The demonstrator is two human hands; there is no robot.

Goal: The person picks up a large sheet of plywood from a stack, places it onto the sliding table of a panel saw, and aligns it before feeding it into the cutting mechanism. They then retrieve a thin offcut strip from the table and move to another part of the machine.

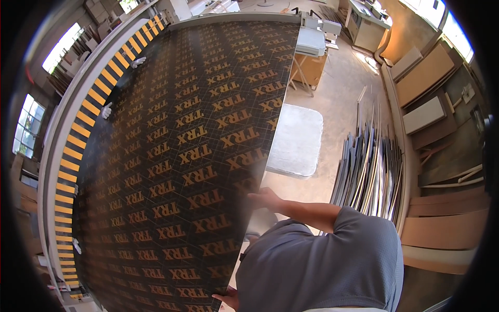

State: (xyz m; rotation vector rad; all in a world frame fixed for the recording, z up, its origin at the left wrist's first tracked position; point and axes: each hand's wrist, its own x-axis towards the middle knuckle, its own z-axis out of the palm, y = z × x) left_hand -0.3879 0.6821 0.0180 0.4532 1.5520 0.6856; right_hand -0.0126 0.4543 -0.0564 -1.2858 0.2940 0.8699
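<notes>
A large black panel (pixel 171 156) with repeated gold lettering fills the middle, its far side running along a yellow-and-black striped rail (pixel 80 130). The person's right hand (pixel 266 200) clasps the panel's near edge, arm stretched out, fingers partly hidden. Lower down, the left hand (pixel 228 299) pinches the same edge, thumb over the upper face. Just beyond that edge sits a pale round-cornered desk (pixel 296 140); right of it, long thin strips (pixel 364 171) stand bundled over the floor (pixel 345 99).
</notes>
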